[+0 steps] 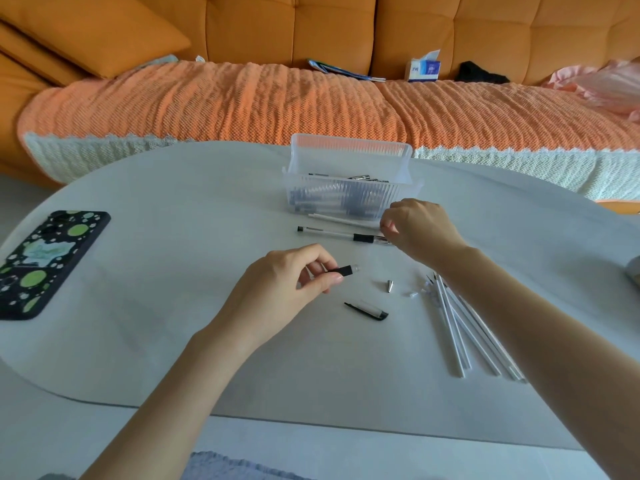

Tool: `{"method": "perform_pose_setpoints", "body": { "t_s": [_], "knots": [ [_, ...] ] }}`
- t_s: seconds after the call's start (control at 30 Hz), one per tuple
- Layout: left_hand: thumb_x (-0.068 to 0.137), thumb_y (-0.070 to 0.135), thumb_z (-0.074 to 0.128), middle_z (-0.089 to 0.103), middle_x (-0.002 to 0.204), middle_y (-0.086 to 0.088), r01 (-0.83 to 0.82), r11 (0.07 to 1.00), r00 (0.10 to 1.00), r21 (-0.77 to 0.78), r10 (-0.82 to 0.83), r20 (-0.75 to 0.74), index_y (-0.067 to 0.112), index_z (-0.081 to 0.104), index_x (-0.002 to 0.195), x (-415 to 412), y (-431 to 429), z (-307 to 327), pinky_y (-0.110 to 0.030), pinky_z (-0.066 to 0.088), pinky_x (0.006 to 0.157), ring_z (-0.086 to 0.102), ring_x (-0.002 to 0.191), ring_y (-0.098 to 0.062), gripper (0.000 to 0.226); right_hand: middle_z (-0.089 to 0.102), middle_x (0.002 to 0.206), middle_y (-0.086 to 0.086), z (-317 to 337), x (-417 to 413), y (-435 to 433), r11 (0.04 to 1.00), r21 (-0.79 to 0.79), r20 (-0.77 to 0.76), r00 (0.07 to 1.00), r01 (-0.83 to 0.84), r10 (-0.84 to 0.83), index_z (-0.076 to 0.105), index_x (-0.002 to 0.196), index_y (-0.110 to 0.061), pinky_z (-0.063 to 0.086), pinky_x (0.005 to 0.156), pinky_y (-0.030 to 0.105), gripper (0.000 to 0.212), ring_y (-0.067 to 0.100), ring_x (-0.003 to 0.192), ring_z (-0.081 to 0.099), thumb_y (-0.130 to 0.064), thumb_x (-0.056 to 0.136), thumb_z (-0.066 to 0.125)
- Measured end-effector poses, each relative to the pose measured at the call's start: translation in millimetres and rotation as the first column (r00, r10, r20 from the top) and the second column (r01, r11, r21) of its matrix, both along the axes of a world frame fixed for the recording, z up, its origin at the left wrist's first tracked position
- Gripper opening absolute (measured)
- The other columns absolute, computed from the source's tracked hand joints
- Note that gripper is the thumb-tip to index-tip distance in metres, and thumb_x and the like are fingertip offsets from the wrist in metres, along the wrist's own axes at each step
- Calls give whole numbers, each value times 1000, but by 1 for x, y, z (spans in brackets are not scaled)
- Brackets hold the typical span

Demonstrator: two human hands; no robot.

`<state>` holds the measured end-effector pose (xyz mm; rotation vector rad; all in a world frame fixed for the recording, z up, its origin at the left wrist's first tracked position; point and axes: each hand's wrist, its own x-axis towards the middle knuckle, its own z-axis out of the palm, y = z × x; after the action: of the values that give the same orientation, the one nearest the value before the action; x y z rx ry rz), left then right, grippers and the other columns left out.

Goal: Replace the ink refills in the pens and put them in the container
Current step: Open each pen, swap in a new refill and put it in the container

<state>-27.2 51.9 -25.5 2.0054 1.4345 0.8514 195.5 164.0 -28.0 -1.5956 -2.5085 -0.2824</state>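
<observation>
My left hand [287, 282] grips a clear pen barrel [343, 270] by its black grip section, with the open end pointing right. My right hand [419, 228] is curled beside the clear plastic container [349, 147], and its fingertips pinch the end of a thin white refill [343, 220] lying along the container's front. The container holds several pens. Another pen [332, 233] lies just in front of that refill. A metal tip cone [390, 285] and a pen cap [367, 310] lie loose between my hands. A bundle of white refills [464, 334] lies under my right forearm.
A phone in a black, green-spotted case [45, 261] lies at the left of the white oval table [156, 209]. Small clear plastic bits [415, 293] sit near the refill tips. An orange sofa with a woven throw [277, 98] runs behind the table.
</observation>
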Motion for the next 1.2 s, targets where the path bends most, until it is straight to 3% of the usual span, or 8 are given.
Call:
{"method": "perform_pose_setpoints", "body": {
  "t_s": [0.13,0.23,0.33,0.43,0.57,0.73,1.03,1.2],
  "knots": [
    [85,37,64,66,74,17,-20,1000,1000,3,20,0,30,62,86,-2,1,1,-24,48,70,59,65,-4,7,68,90,-6,8,2,-6,997,-21,-120,990,70,-72,65,89,-18,37,64,26,11,20,83,62,-20,88,54],
    [84,38,64,65,75,19,-52,999,998,13,52,20,32,61,86,-3,1,1,-19,45,67,59,65,-2,6,65,77,-9,15,5,-17,995,-68,-358,929,76,-95,66,87,-17,46,66,30,6,16,75,62,-17,85,60],
    [86,31,63,66,78,19,-85,996,991,-5,85,106,28,60,86,-3,3,2,-21,46,67,61,64,-4,5,66,73,-3,20,8,-39,993,-120,-647,759,-11,-69,68,84,-16,43,62,12,10,0,64,56,-7,81,66],
    [88,22,62,67,78,16,-88,996,973,-27,92,210,23,59,87,-4,4,5,-34,53,75,62,65,-5,3,67,71,-7,22,9,-68,978,-196,-840,526,-71,-130,69,93,-22,40,61,9,20,0,60,52,-5,82,66],
    [88,18,63,69,80,13,-115,993,952,-28,118,281,20,60,90,-7,4,6,-45,52,79,63,68,-10,4,67,67,-12,25,8,-94,954,-279,-891,398,-107,-216,72,89,-17,39,56,8,15,-1,58,53,-6,86,62],
    [88,18,62,69,81,11,-123,992,947,-29,127,295,26,64,98,-10,2,6,-36,52,79,63,69,-9,12,61,60,-7,24,13,-100,945,-313,-930,233,-91,-285,70,84,-11,36,47,15,15,5,49,46,-3,88,58],
    [89,18,61,69,81,10,-123,992,946,-27,126,298,28,65,95,-12,4,7,-34,52,76,63,70,-9,13,60,64,4,22,11,-100,949,-306,-935,212,-77,-284,68,79,-13,36,47,14,21,4,44,44,0,89,55],
    [87,16,63,69,81,10,-114,993,950,-20,114,291,29,66,94,-13,3,8,-27,51,76,63,70,-9,15,60,62,3,22,12,-99,956,-288,-926,272,-60,-262,68,79,-14,37,48,13,22,6,44,44,2,88,56]
  ]
}}
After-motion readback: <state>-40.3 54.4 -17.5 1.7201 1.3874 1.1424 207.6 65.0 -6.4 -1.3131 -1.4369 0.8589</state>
